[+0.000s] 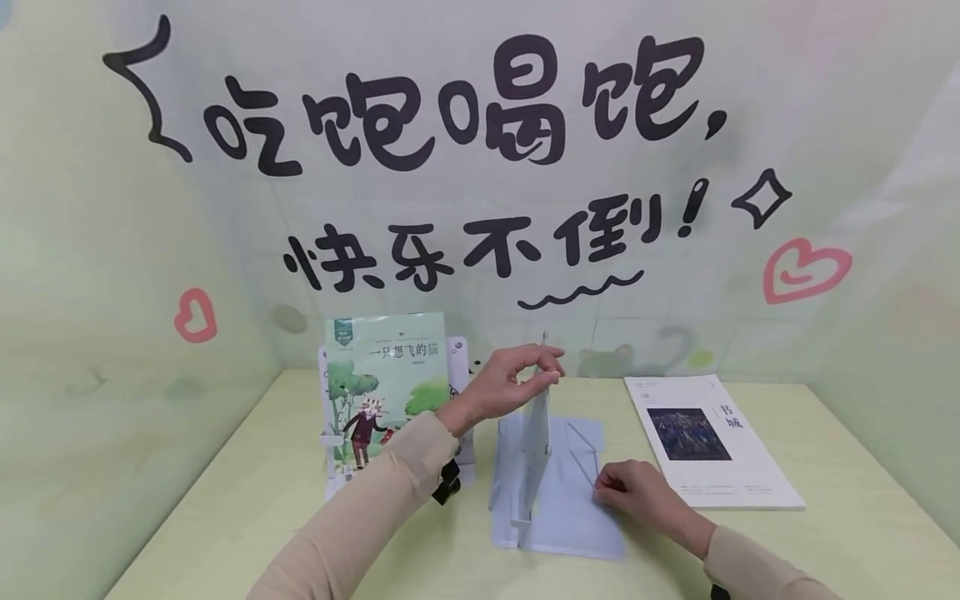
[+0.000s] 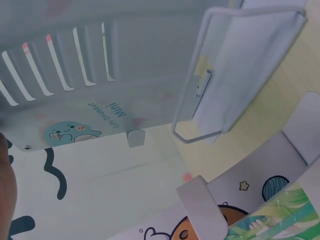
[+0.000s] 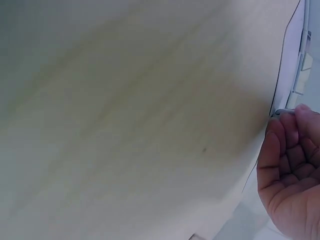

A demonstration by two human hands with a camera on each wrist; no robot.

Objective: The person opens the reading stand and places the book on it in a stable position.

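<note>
A pale book stand has its panel (image 1: 537, 450) upright, seen nearly edge-on in the head view. In the left wrist view the panel (image 2: 155, 50) shows slots and a cute dinosaur print. My left hand (image 1: 510, 383) pinches the panel's top edge between thumb and fingers. Below, the stand's flat pale blue base (image 1: 573, 521) lies on the table. A bent wire support (image 2: 250, 10) spans the space by the panel and base. Its end near the base's right side is pinched by my right hand (image 1: 641, 493); the curled fingers (image 3: 272, 160) partly hide the contact.
On the left, a picture book (image 1: 386, 375) with a cat on its cover leans on another printed stand (image 1: 459, 367). A white magazine (image 1: 750, 475) lies flat at the right. Behind the pale wooden table (image 1: 247, 475) hangs a lettered backdrop (image 1: 465, 192).
</note>
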